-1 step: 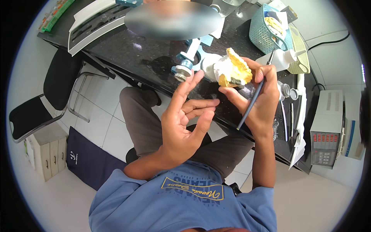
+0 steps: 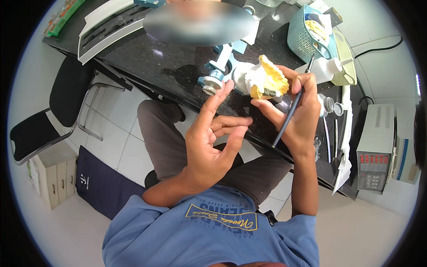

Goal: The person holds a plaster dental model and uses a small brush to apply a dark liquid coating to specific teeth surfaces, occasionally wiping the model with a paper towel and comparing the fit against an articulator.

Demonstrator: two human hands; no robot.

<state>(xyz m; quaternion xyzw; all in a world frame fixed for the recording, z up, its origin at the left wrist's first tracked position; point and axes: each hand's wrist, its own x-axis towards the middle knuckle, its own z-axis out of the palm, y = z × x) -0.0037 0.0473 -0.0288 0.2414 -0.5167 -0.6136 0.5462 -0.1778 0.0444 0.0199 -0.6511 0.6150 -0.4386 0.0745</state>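
Observation:
A yellow and white plaster dental cast (image 2: 275, 81) sits on a blue dental articulator (image 2: 222, 57) over the black table. My right hand (image 2: 299, 122) has thumb and fingers closed at the cast's right side. That same hand grips a slim dark-blue-handled tool (image 2: 291, 113), slanting across the fingers; the kind of its working end is too small to tell. My left hand (image 2: 207, 147) is open, palm turned toward the cast, holding nothing. Its longest fingertips reach the articulator's round metal knob (image 2: 210, 89); whether they touch it is unclear.
A white squeeze bottle (image 2: 324, 70) stands behind my right hand, near a blue basket (image 2: 299, 38) and a green basket (image 2: 346, 58). Small jars (image 2: 328, 103) and thin tools lie rightward. A grey control box (image 2: 376, 147) stands right; a black chair (image 2: 66, 95) is left.
The cast and articulator have shifted very slightly. Both hands stay almost in the same place, with the slim tool still in my right hand.

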